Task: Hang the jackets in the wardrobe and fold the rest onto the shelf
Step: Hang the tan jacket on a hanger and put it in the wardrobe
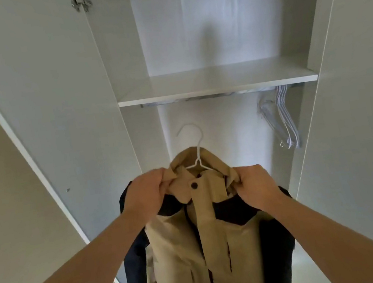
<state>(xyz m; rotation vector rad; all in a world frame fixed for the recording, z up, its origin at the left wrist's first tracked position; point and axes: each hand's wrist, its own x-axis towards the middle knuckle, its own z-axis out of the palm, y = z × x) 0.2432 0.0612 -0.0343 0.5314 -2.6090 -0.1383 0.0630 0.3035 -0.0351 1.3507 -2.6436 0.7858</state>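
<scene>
A tan jacket [208,247] with dark navy shoulders and sleeves hangs in front of me on a white wire hanger [194,149]. The hanger's hook sticks up above the collar, well below the metal rail [210,96]. My left hand [147,193] grips the collar on the left side. My right hand [256,185] grips the collar on the right side. Both hands hold the jacket up in the open wardrobe's mouth. A white shelf [216,83] sits above the rail with nothing on it.
Several bare white hangers [283,117] hang bunched at the rail's right end. The wardrobe doors [38,115] stand open on both sides. The left and middle stretch of the rail carries nothing.
</scene>
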